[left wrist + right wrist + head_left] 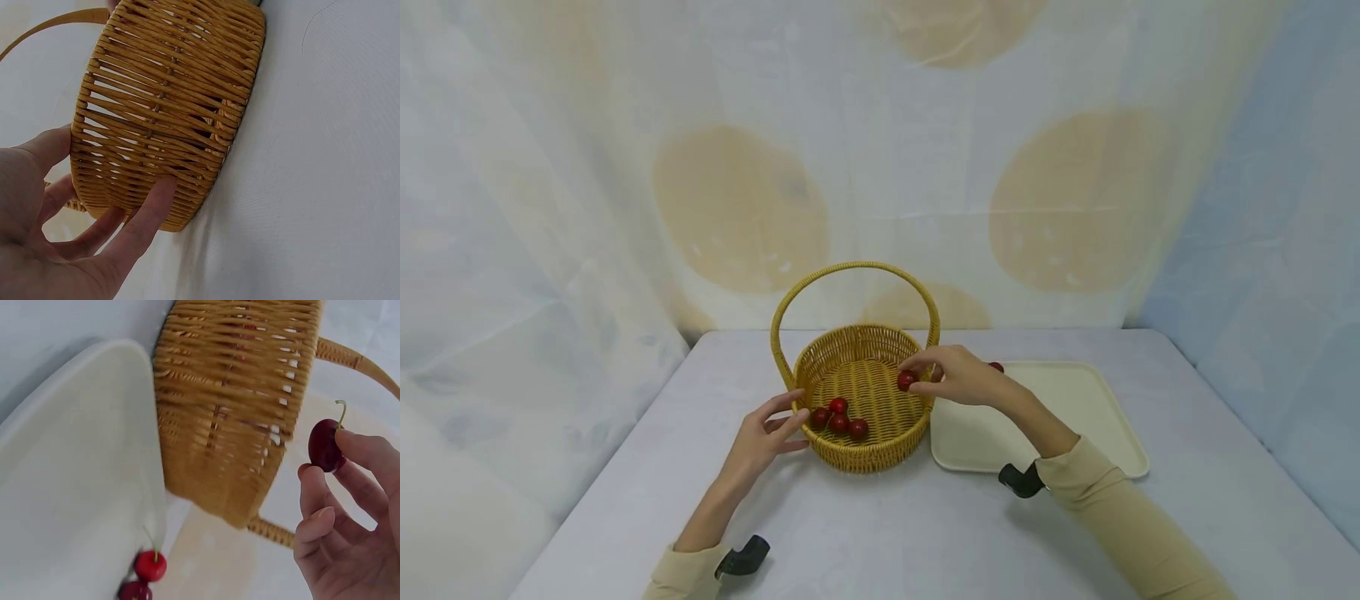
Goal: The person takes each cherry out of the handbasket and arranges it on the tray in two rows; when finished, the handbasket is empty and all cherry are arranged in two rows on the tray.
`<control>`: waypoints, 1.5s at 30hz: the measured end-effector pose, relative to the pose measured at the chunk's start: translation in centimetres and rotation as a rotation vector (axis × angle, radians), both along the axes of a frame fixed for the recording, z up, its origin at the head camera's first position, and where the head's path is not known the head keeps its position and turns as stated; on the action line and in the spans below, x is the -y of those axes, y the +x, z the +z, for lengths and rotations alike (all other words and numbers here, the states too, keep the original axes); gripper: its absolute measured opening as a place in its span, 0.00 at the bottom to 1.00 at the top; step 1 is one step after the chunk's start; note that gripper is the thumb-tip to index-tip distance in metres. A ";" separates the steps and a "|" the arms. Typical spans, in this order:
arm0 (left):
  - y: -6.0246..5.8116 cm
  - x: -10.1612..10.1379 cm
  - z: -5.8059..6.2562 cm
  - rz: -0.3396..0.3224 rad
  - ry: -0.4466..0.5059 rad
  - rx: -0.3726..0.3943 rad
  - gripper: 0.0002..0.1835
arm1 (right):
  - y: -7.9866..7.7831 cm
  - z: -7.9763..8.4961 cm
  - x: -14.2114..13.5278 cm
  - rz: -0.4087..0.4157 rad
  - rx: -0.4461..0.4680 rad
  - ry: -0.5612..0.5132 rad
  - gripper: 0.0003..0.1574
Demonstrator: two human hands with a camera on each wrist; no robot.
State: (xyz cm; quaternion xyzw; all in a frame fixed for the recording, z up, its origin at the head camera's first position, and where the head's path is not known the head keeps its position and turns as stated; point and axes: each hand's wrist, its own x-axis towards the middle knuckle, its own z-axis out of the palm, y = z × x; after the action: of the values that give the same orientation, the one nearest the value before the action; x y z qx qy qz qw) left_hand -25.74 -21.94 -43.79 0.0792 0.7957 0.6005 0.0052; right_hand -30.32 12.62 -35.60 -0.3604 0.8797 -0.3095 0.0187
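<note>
My right hand (962,377) pinches a dark red cherry (325,445) with a green stem between thumb and fingertips. In the head view, this cherry overlaps the right side of the yellow wicker basket (861,458), inside its rim. Several red cherries (838,423) lie together at the left front of the basket floor. My left hand (758,440) is at the basket's left side, fingers spread and fairly straight. In the left wrist view, its fingertips touch the woven wall (156,125) and rim.
A cream tray (1037,458) lies right of the basket, partly hidden by my right forearm. Near its edge in the right wrist view are a bright red cherry (150,566) and a darker one (135,591). The basket's tall arched handle (857,266) stands upright above it.
</note>
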 end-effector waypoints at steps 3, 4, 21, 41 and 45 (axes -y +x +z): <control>0.1 0.0 0.0 -0.002 0.005 0.005 0.31 | 0.6 0.1 -1.5 -0.022 0.008 0.007 0.22; 0.1 -0.1 0.0 -0.003 0.006 0.007 0.31 | 0.8 0.1 -2.1 -0.030 0.017 0.003 0.23; 0.1 0.0 0.2 -0.008 0.002 -0.001 0.31 | -0.1 -1.6 -11.7 -0.185 0.003 0.018 0.23; 0.2 -0.1 -0.1 -0.006 -0.004 0.003 0.30 | -2.8 -4.8 -15.5 -0.259 0.131 0.043 0.25; 0.2 -0.2 0.0 -0.018 0.006 0.001 0.31 | -3.7 -5.4 -15.7 -0.270 0.135 0.038 0.25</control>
State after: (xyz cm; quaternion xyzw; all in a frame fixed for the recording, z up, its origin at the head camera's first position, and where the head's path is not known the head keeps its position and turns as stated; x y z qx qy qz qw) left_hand -25.58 -21.76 -43.84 0.0858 0.7931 0.6030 0.0107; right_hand -34.03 28.37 -41.02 -0.2167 0.9227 -0.3159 0.0429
